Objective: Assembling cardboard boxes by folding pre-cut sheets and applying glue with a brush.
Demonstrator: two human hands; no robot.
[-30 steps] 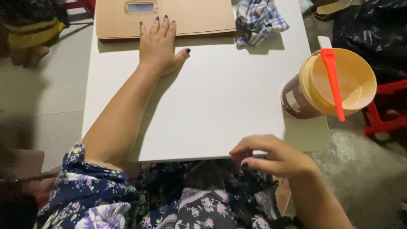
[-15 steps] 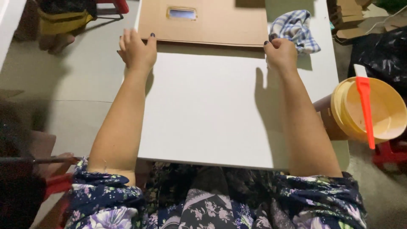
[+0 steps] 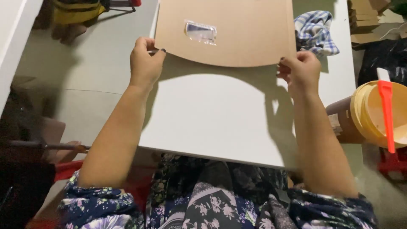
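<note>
**A:** What did the view from the head camera show?

**B:** A person sat at a white surface (image 3: 220, 123), looking down at their own bare arms. Both hands held a brown board (image 3: 231, 36) by its near corners. The board lay at the far side of the surface, and its near edge bowed upward in a curve, casting a shadow on the white below.

**A:** How were the hands set?

**B:** The left hand (image 3: 145, 63) had its fingers (image 3: 142, 44) curled shut over the board's near left corner. The right hand (image 3: 302, 71) pinched the near right corner, its fingers closed on the edge. The nails were dark.

**A:** Was anything on the board?

**B:** A small clear plastic packet (image 3: 200, 32) sat on its top face, left of centre. What it held was too small to make out.

**A:** What else was around?

**B:** A crumpled blue checked cloth (image 3: 317, 32) lay on the surface just right of the board, close to the right hand. Farther right, past the surface's edge, a yellow tub (image 3: 373, 114) stood tilted with a red brush (image 3: 386, 110) resting across its mouth. The floor (image 3: 85, 76) on the left was pale grey. In the near foreground the person wore dark clothing with a floral print (image 3: 203, 203).
</note>
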